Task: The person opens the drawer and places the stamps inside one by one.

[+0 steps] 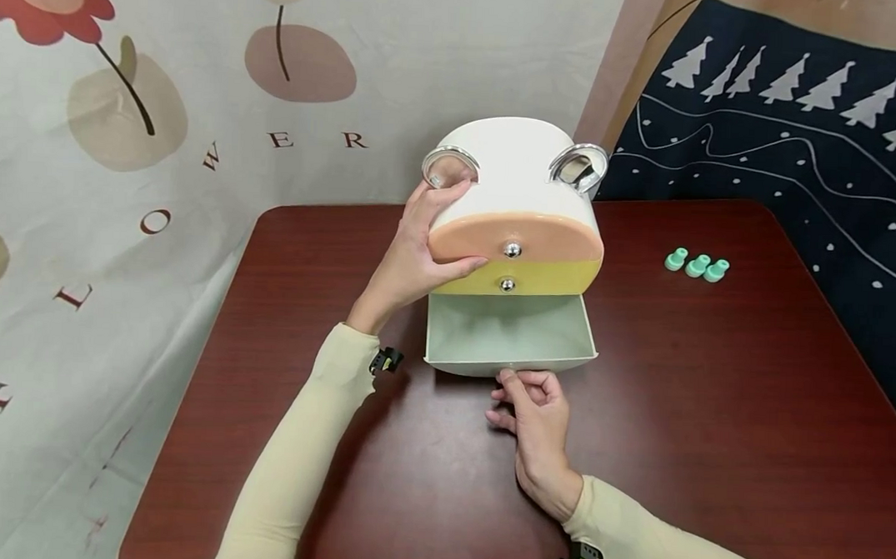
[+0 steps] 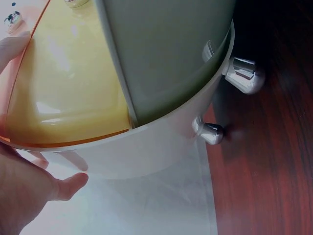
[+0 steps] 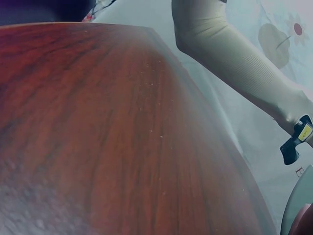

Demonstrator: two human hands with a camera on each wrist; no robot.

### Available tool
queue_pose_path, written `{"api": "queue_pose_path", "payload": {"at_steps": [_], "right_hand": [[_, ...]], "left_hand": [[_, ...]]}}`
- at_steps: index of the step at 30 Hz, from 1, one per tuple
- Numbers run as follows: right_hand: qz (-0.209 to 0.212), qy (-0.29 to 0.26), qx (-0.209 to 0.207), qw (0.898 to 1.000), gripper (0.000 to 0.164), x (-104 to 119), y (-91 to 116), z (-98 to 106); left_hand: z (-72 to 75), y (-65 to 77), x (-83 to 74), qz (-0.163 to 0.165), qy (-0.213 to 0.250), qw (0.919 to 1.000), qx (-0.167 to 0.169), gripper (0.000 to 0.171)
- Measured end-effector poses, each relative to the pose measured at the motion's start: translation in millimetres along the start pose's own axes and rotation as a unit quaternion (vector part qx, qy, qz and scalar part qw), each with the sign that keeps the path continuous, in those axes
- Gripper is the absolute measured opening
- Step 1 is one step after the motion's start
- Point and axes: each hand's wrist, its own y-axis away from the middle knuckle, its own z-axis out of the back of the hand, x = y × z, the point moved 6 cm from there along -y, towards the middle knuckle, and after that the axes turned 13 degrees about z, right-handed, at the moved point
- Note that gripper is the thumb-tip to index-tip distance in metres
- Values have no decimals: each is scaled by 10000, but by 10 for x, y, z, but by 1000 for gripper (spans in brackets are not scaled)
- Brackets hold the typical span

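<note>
Pale floral cloth (image 1: pixel 458 46) hangs behind our dark reddish table (image 1: pixel 710 458), and navy tree-patterned cloth (image 1: pixel 760 180) hangs to the right. We reach forward with both cream-sleeved arms, hands apart from each other. Our left hand (image 1: pixel 412 249) grips the left side of the small cabinet (image 1: pixel 525 230) toward the table's far edge, thumb across its front. Our right hand (image 1: pixel 539 429), fingers bent, pinches the front of its pulled-out green bottom drawer (image 1: pixel 511 332). Three mint-green pegs (image 1: pixel 697 266) sit close together at right.
</note>
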Motion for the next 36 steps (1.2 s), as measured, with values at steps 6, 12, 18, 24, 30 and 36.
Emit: {"api": "queue_pose_path", "payload": {"at_steps": [6,12,18,24,30,36], "right_hand": [[-138,132,135,9997,20,7,13,13],[-352,618,378,9968,15,40,-42,77],[-7,905,557,9943,24,139,-138,130],[1229,972,744,9848,35,407,-237,192],[2528,736,1083,9586,39,804,-352,196],[3230,157,981,9412,34,1139,-578,278]], "left_hand": [[6,-25,-14,-176,119,9998,-55,79],[-10,-112,51,-171,663,9976,24,77],[1,-135,99,-120,642,9979,43,82],[-35,-131,161,-47,624,9980,87,81],[-56,-159,410,70,438,9990,45,91],[-74,-195,527,-65,434,9990,104,94]]}}
